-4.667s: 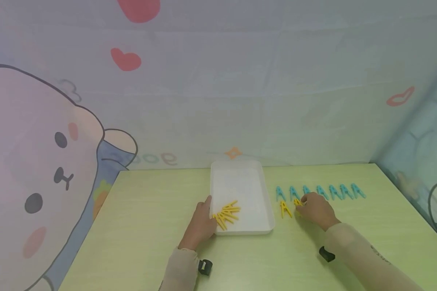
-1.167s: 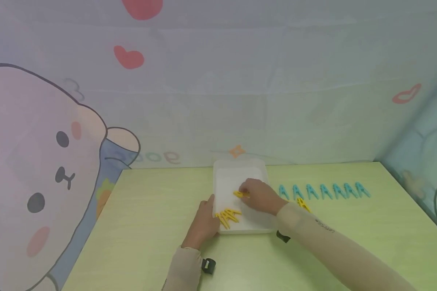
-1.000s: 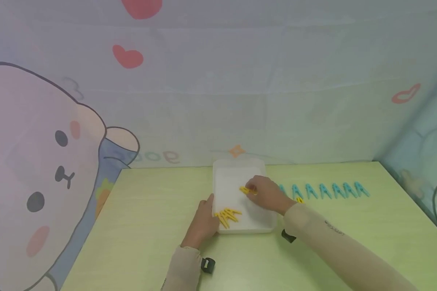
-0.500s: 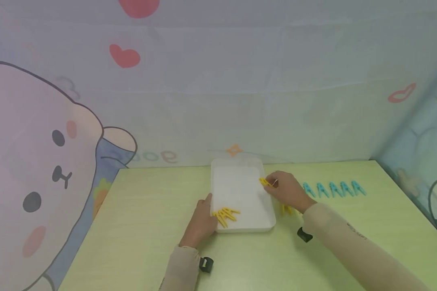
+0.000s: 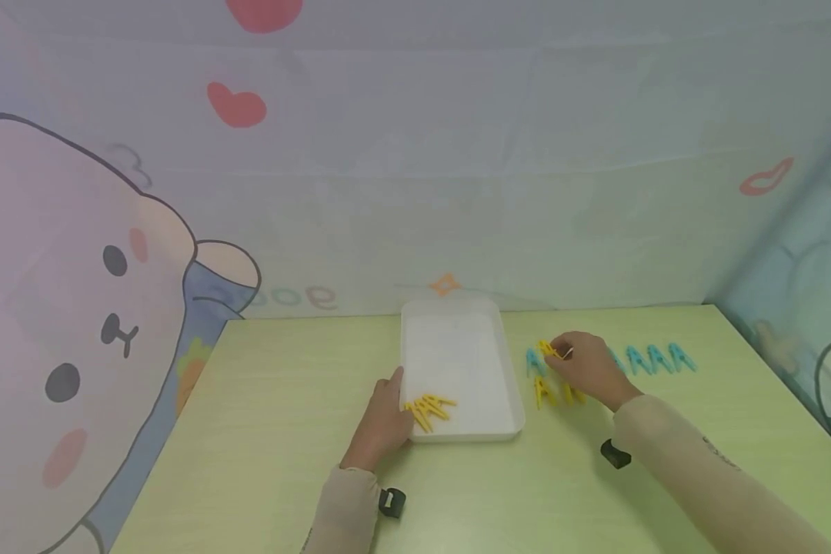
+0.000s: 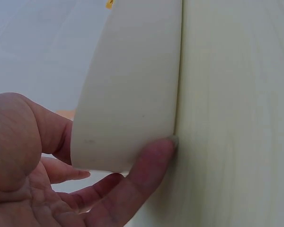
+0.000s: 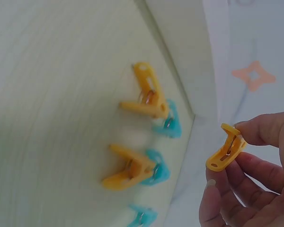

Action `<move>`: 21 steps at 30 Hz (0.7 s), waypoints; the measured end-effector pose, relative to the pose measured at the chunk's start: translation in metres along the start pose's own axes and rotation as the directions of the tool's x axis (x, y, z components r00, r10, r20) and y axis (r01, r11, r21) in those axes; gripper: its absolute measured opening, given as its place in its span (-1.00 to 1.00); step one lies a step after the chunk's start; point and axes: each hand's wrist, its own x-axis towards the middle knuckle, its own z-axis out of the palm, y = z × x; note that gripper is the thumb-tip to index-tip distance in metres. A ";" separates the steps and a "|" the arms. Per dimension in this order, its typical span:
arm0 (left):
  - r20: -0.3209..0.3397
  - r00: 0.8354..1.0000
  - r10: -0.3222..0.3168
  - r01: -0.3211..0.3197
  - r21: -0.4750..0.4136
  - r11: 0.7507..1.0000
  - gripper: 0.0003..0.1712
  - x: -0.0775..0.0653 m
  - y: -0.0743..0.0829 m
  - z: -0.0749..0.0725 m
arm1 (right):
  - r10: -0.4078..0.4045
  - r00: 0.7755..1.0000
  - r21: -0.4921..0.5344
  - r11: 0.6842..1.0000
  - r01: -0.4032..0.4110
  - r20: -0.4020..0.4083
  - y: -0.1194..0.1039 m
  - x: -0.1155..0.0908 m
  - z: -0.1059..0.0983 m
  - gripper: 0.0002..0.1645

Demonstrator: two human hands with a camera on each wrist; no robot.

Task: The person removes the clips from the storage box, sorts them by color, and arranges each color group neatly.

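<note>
My right hand (image 5: 587,368) pinches a yellow clothespin (image 5: 546,348) above the table, just right of the white tray (image 5: 450,350). In the right wrist view, thumb and fingers hold that clothespin (image 7: 227,149) in the air. Below it, two yellow clothespins (image 5: 543,391) lie on the table, in front of a row of turquoise clothespins (image 5: 658,358) partly hidden by the hand. My left hand (image 5: 382,422) grips the tray's near left side; the left wrist view shows fingers around the tray wall (image 6: 128,90). Several yellow clothespins (image 5: 431,409) lie inside the tray near that hand.
The light wooden table (image 5: 284,385) ends at a printed cloth backdrop (image 5: 360,223) behind and a side cloth (image 5: 803,308) at the right. A black wrist strap part (image 5: 392,502) hangs by the left sleeve, another (image 5: 615,454) by the right.
The right hand left a second yellow clothespin on the table, picked another from the tray and carried it right over the turquoise row. The left hand stays on the tray.
</note>
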 end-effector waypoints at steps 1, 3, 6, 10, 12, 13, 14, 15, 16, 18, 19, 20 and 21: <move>0.000 1.000 0.000 0.000 0.000 1.000 -0.14 0.000 0.000 0.000 | 0.016 1.000 -0.003 1.000 -0.016 0.002 0.004 -0.002 -0.002 -0.62; 0.000 1.000 0.002 -0.002 0.004 1.000 -0.14 0.000 0.000 0.000 | 0.041 0.999 -0.012 0.999 -0.041 0.007 0.010 -0.005 -0.004 -0.59; 0.002 1.000 -0.002 0.002 0.007 1.000 -0.14 0.001 -0.001 0.000 | 0.067 0.998 -0.024 0.997 -0.067 0.012 0.019 -0.008 -0.007 -0.57; 0.005 1.000 -0.005 0.005 0.010 1.000 -0.14 0.001 -0.001 0.000 | 0.081 0.997 -0.025 0.996 -0.081 0.013 0.029 -0.011 -0.008 -0.54; 0.005 1.000 -0.007 0.007 0.012 1.000 -0.14 0.001 -0.002 0.000 | 0.089 0.996 -0.026 0.996 -0.088 0.017 0.034 -0.013 -0.009 -0.53; 0.006 1.000 -0.009 0.009 0.014 1.000 -0.14 0.001 -0.002 0.001 | 0.095 0.995 -0.025 0.995 -0.095 0.019 0.036 -0.014 -0.009 -0.53; 0.006 1.000 -0.010 0.009 0.015 1.000 -0.14 0.001 -0.002 0.001 | 0.103 0.994 -0.026 0.994 -0.103 0.020 0.038 -0.015 -0.009 -0.53; 0.005 1.000 -0.010 0.010 0.017 1.000 -0.14 0.001 -0.001 0.001 | 0.110 0.994 -0.033 0.993 -0.110 0.017 0.041 -0.015 -0.010 -0.53; 0.005 1.000 -0.011 0.011 0.016 1.000 -0.14 0.001 -0.001 0.001 | 0.113 0.994 -0.039 0.993 -0.112 0.014 0.043 -0.016 -0.010 -0.53; 0.006 1.000 -0.011 0.011 0.013 1.000 -0.14 0.001 -0.001 0.001 | 0.114 0.993 -0.051 0.992 -0.114 0.002 0.046 -0.019 -0.010 -0.53; 0.006 1.000 -0.010 0.010 0.010 1.000 -0.14 0.001 -0.001 0.001 | 0.112 0.994 -0.056 0.992 -0.112 -0.006 0.048 -0.021 -0.011 -0.54; 0.006 1.000 -0.008 0.008 0.007 1.000 -0.14 0.001 -0.001 0.000 | 0.108 0.994 -0.061 0.992 -0.109 -0.014 0.049 -0.022 -0.011 -0.54; 0.005 1.000 -0.007 0.007 0.006 1.000 -0.14 0.001 -0.001 0.000 | 0.105 0.994 -0.067 0.992 -0.106 -0.019 0.051 -0.024 -0.010 -0.55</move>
